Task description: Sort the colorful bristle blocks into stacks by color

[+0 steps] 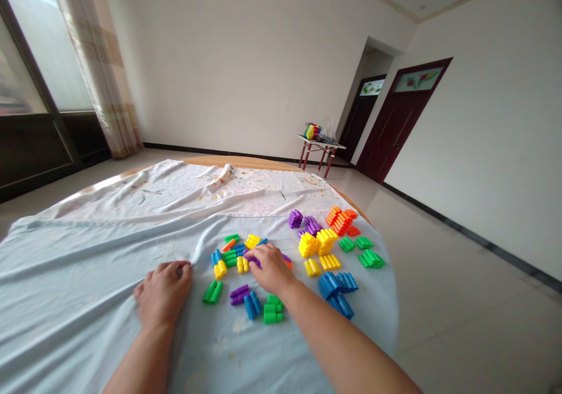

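My right hand (pixel 272 265) reaches into a loose group of coloured plastic blocks, its thumb and fingers closed on a purple block (pixel 252 259) that they partly cover. Close to those fingers lie a yellow block (pixel 243 264) and a green block (pixel 229 257). Nearer to me are another purple block (pixel 239 294), a blue block (pixel 252 305) and green blocks (pixel 273 311). My left hand (pixel 164 288) rests on the cloth left of the blocks, fingers curled in, with nothing visible in it. A green block (pixel 213 292) is the nearest one to it.
Right of my right hand, blocks lie grouped by colour: purple (pixel 311 225), orange (pixel 341 221), yellow (pixel 318 243), green (pixel 371 259) and blue (pixel 336 291). A wrinkled light-blue cloth (pixel 88 277) covers the round table. Farther off stands a small table (pixel 322 144) with bags.
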### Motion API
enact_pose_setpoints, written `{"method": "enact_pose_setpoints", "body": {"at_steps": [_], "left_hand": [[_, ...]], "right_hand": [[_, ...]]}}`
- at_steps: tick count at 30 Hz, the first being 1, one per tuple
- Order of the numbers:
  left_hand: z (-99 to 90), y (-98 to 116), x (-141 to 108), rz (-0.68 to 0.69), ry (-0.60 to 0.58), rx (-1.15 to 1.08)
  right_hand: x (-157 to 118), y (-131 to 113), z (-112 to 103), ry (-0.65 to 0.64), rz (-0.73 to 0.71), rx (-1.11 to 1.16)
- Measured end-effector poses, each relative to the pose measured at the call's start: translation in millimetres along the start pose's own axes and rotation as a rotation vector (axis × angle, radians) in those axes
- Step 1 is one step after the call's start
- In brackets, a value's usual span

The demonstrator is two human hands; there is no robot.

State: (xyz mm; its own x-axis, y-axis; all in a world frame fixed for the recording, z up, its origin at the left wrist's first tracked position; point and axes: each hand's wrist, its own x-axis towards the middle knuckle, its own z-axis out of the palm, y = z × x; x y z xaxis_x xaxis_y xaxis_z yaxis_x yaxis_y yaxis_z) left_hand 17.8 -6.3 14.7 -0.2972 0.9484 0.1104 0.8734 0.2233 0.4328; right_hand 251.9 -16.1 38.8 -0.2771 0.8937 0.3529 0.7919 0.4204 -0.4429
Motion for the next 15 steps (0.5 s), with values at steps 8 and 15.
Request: {"method": "enact_pose_setpoints", "body": {"at_steps": [8, 15], "left_hand": [[-0.2, 2, -1, 0.005, 0.022, 0.001], [3.3, -2, -1, 0.013, 0.032, -0.001]], "right_hand": [[45, -33, 24, -0.320, -0.032, -0.198], [35, -31, 17, -0.385, -0.049, -0.285]]}}
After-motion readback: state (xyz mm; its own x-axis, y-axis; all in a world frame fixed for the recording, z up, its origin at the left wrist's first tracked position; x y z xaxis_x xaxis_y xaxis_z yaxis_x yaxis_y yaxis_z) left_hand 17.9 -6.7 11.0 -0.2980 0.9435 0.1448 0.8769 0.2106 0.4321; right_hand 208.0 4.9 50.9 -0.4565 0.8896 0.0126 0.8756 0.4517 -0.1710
